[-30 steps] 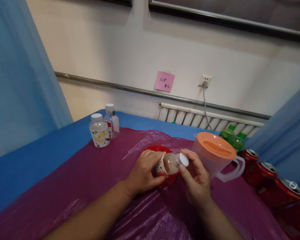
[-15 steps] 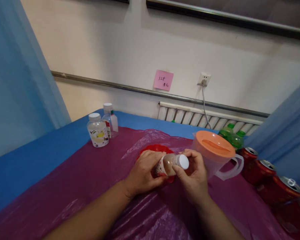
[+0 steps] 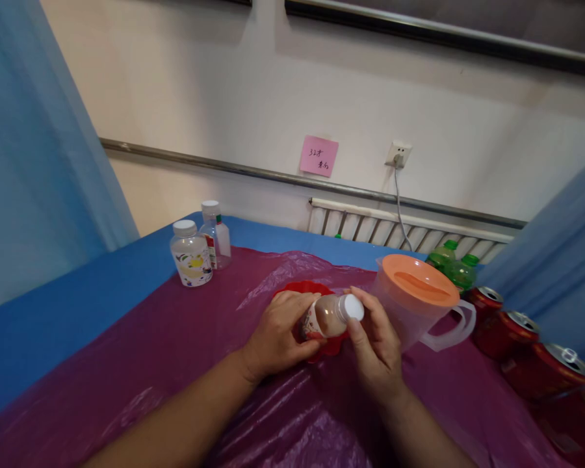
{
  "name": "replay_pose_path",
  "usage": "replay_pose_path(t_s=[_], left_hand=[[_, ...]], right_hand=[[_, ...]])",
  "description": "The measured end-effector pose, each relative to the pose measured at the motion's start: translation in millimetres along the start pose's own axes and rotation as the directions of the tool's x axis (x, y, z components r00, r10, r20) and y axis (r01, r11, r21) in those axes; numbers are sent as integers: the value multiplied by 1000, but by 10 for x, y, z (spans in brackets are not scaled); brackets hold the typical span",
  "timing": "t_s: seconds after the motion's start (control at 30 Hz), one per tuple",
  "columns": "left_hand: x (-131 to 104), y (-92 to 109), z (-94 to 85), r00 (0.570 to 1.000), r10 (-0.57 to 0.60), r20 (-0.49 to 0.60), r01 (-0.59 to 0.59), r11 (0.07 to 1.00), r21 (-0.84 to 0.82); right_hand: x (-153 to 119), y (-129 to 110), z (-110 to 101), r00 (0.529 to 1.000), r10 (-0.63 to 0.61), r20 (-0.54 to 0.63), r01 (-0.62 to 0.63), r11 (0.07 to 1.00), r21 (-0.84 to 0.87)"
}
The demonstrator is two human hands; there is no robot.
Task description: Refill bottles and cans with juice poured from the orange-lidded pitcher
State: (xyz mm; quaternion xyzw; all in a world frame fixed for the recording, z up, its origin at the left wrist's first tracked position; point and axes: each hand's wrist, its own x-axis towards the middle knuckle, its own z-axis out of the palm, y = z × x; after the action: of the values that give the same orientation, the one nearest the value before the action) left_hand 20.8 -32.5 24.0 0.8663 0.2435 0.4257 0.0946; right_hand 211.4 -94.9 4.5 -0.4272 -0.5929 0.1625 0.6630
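My left hand [image 3: 283,333] is wrapped round the labelled body of a clear plastic bottle [image 3: 328,316], which lies tilted with its top toward the right. My right hand [image 3: 376,344] grips the white cap [image 3: 353,308] between thumb and fingers. Light brown contents show through the bottle's shoulder. Beneath and behind the bottle is a red dish [image 3: 306,286] with a wavy rim, mostly covered by the hands. Just right of my right hand stands a clear pitcher [image 3: 394,318] with an orange lid [image 3: 420,279].
Two white-capped containers, a labelled jar [image 3: 192,257] and a bottle [image 3: 216,235], stand at the left. Several red cans [image 3: 509,331] line the right side, with green bottles [image 3: 463,273] behind. Purple plastic sheeting [image 3: 175,364] covers the blue tabletop [image 3: 43,325]; a radiator [image 3: 365,227] is behind.
The bottle's capped end has shifted slightly left and up. My right hand has moved with it, and its fingers have changed their hold around the cap.
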Motion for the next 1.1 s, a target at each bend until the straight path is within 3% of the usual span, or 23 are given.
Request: replay_pose_path(t_s=[0.1,0.2,0.33,0.43,0.57,0.67,0.9,1.1], left_hand=[[-3,0,7,1000,5,15,-4,1000,-9],[10,13,-2,1000,2,26,-1,1000,-13],[22,10,-14,1000,-6,4,6,1000,1],[16,-9,-5,1000,0,0,0,1000,1],[5,-20,5,1000,-1,17,2,1000,-8],[4,-8,-4,1000,-6,22,6,1000,-10],[10,-15,-6,1000,-25,16,25,1000,-5],[6,-21,-8,1000,-9,20,9,1000,-13]], right_hand=[[4,49,45,998,24,-57,-19,995,96],[5,47,42,999,22,-23,-18,984,175],[-12,-4,-14,999,-2,51,-2,997,82],[-16,4,-9,1000,0,28,0,1000,5],[-6,41,59,998,30,-47,-26,996,86],[-9,28,70,999,17,-37,-12,991,134],[-29,2,-16,999,-4,48,3,1000,7],[-11,11,65,999,28,-46,-23,993,112]])
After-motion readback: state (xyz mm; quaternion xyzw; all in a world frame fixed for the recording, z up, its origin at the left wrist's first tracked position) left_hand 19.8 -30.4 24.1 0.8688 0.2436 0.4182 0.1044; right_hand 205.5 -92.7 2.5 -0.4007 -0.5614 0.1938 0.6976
